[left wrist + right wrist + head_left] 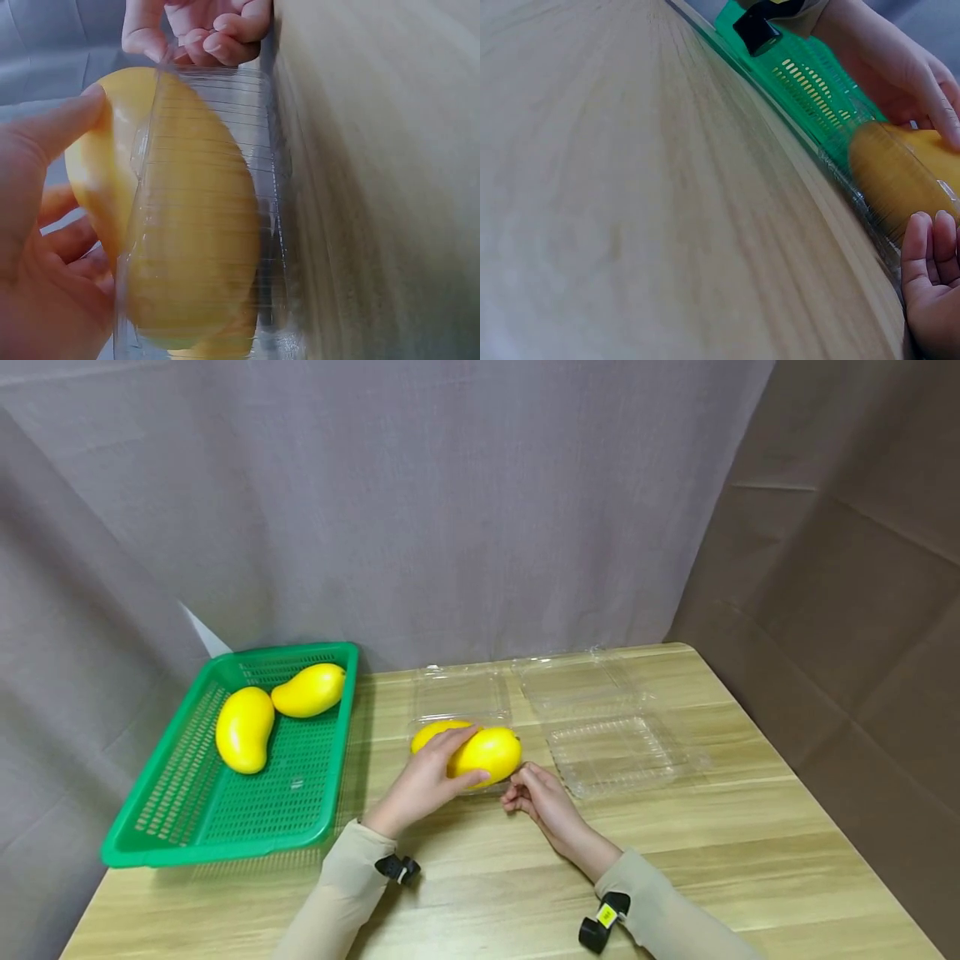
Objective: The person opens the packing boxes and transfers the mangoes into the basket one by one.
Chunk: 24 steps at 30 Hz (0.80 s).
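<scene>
My left hand (430,774) grips a yellow mango (491,755), thumb on the near side and fingers over the far side. This mango sits in a clear plastic clamshell box (262,82), beside a second yellow mango (433,734) that the left hand partly covers. The box's ribbed wall stands in front of the held mango in the left wrist view. At the box's right end is my right hand (546,802), fingers bent, thumb and fingertips (225,46) pinching its rim. The raised lid (459,693) lies open behind the mangoes.
On the left stands a green perforated basket (341,777) with two mangoes, one curved (246,731) and one lying sideways (310,690). Another open clear clamshell box (615,756) lies to the right on the wooden table (720,852). Grey curtains hang behind.
</scene>
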Motion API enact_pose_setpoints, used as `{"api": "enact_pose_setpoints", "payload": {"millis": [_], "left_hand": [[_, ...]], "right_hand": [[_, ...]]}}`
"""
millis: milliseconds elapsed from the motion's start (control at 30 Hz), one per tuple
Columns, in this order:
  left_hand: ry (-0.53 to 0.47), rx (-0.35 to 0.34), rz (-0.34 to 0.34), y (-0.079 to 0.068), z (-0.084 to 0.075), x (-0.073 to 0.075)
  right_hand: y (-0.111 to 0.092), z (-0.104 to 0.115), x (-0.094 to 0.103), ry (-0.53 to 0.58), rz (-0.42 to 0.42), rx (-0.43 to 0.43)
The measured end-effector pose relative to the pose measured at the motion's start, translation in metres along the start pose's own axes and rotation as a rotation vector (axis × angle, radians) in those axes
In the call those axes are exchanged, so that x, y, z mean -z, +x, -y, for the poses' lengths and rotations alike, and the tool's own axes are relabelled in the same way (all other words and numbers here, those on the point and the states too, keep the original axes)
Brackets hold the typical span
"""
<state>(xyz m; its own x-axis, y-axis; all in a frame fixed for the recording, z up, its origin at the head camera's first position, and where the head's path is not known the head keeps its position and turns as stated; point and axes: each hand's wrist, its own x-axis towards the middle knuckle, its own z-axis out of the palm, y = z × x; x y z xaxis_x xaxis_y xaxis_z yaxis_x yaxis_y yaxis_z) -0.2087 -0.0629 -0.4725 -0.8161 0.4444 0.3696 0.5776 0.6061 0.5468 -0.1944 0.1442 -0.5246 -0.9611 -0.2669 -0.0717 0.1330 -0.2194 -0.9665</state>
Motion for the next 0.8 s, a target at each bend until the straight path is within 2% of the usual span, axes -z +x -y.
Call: {"api": "enact_pose_setpoints", "payload": {"millis": [167, 433, 800], "left_hand": [[0.046, 0.030, 0.029, 0.000, 0.000, -0.004], [0.058, 0.049, 0.008, 0.001, -0.001, -0.007], [0.010, 0.016, -0.069, 0.007, -0.011, 0.002]], "right_hand": [[0.000, -0.001, 0.002, 0.000, 0.007, -0.008], [0.000, 0.000, 0.001, 0.019, 0.008, -0.008], [0.000, -0.001, 0.000, 0.019, -0.003, 0.007]]}}
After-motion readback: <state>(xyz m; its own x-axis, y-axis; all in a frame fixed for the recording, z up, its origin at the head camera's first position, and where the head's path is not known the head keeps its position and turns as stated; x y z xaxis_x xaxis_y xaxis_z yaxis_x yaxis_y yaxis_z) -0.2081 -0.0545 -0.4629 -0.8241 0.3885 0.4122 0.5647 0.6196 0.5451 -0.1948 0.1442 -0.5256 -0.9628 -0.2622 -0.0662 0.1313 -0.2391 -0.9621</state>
